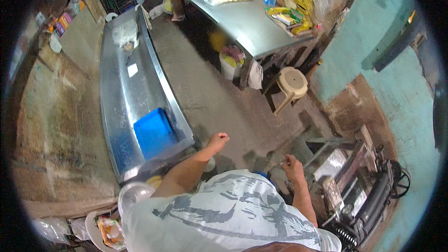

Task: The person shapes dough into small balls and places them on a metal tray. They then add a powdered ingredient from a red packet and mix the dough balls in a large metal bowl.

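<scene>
Blue tray (154, 133) sits on the long steel worktop (116, 93) — untouched, nearest the left hand (218, 140), which hangs loosely curled and empty, while the right hand (291, 165) — fingers bent, holding nothing — hovers beside the roller machine (359, 191).

Concrete floor (219, 98), turquoise wall (401, 93) — 2 steel tables (121, 98) (252, 23), beige stool (291, 84).

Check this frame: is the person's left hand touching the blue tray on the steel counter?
Apart. The head view shows the left hand held over bare floor, right of the counter edge, with a clear gap to the blue tray.
</scene>
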A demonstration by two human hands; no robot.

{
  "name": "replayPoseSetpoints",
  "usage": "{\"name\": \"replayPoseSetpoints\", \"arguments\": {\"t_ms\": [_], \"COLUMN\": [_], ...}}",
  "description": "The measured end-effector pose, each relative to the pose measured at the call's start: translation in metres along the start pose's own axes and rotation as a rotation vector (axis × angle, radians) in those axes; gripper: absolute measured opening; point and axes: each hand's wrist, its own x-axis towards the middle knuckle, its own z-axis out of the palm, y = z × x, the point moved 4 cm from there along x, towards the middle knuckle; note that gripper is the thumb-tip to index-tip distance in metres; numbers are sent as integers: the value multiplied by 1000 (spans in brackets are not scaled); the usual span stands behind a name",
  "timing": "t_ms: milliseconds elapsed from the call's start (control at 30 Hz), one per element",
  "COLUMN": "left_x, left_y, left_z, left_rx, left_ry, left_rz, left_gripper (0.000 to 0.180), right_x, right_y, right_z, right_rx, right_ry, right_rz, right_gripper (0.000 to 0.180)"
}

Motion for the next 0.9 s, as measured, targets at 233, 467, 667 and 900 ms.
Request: {"name": "replayPoseSetpoints", "arguments": {"t_ms": [233,467,667,900], "left_x": [173,277,348,515], "left_y": [33,72,128,65], "left_z": [-87,-174,-249,-351], "left_rx": [-140,205,63,941], "left_ry": [166,375,486,-10], "left_rz": [-114,-358,-527,-440], "left_gripper": [40,34,32,30], "right_x": [227,519,747,933], "right_y": [-52,-187,-376,-575], "right_z": [14,-51,-57,59], "right_rx": [-85,-101,-113,35], "right_ry": [-199,-244,-383,-518], "right_rz": [-60,-294,-571,-586], "right_gripper": [54,50,52,51]}}
